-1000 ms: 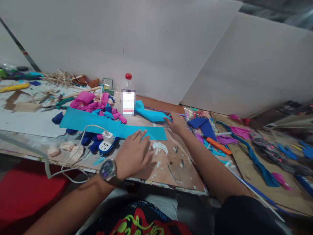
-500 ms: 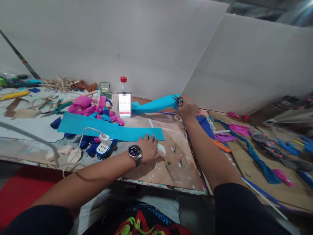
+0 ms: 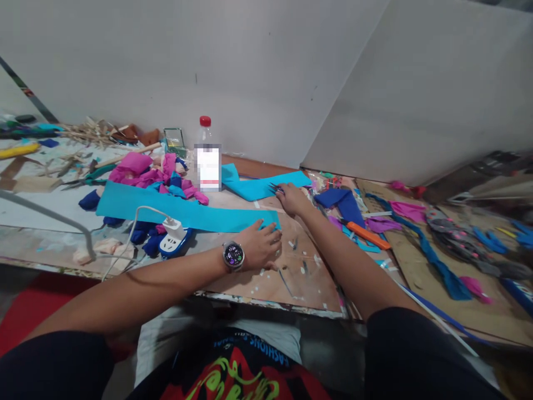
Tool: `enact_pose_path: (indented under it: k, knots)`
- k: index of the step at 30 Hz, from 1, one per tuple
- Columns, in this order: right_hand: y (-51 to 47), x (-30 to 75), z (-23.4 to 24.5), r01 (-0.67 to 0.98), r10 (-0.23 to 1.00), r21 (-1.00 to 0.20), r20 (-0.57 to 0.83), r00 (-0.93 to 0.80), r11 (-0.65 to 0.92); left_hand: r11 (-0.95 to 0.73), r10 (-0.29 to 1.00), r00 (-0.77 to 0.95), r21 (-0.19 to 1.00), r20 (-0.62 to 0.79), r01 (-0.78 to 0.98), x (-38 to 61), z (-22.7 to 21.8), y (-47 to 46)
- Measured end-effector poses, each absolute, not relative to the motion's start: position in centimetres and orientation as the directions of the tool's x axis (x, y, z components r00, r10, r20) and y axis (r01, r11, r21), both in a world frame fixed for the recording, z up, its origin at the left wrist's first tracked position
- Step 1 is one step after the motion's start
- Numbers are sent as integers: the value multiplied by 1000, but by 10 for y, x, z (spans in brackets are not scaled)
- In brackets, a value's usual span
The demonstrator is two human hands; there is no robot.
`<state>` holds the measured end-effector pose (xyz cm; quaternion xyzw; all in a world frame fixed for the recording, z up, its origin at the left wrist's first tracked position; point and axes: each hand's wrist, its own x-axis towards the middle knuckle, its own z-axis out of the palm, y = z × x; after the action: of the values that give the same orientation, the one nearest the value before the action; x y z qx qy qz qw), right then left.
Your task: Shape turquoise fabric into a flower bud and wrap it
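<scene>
My left hand, with a watch on the wrist, lies flat with fingers stretched over the right end of a long bright-blue strip. Its material, cloth or crepe paper, I cannot tell. Farther back, my right hand is closed on small dark scissors, whose pointed blades face left. The scissors are over the near edge of a second blue strip, which lies folded at its left end. My fingers hide the scissors' handles.
A red-capped bottle stands behind the strips. Pink and blue cloth pieces are heaped at left, near a power strip with a plugged-in charger. An orange cutter lies right of my right arm. A white wall rises behind.
My right hand has come left and lower with the scissors. The second blue strip, held up before, now lies down on the table. My left hand has shifted slightly onto the near strip's end.
</scene>
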<state>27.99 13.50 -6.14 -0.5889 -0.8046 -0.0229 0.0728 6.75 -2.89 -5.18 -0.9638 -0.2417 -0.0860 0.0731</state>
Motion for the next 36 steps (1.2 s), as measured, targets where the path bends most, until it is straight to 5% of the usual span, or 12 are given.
enact_pose_path:
  k: [6,10,15,20,24,30,36]
  knots:
    - [131,286,-59,966,960,-58,144,-241,251,-904,386,895,-104,223,415,70,-42,-27]
    - [127,289,-56,965,959,-71,150,-239,251,-974,78,950,-178,301,137,73,-20,-24]
    - [100,283,-53,954,935,-61,225,-275,295,-968,-117,936,-248,331,-33,76,2,-29]
    - [57,266,-69,773,775,-102,188,-603,626,-970,-103,968,-238,230,-47,77,-2,-33]
    - [36,262,-76,794,802,-116,87,-591,597,-978,-92,954,-208,284,-32,75,-15,-30]
    - [28,268,-67,739,763,-195,125,-634,645,-977,-1,931,-197,364,76,72,-28,-25]
    - [30,271,-69,709,757,-278,328,-565,649,-974,52,936,-187,349,124,70,-32,-30]
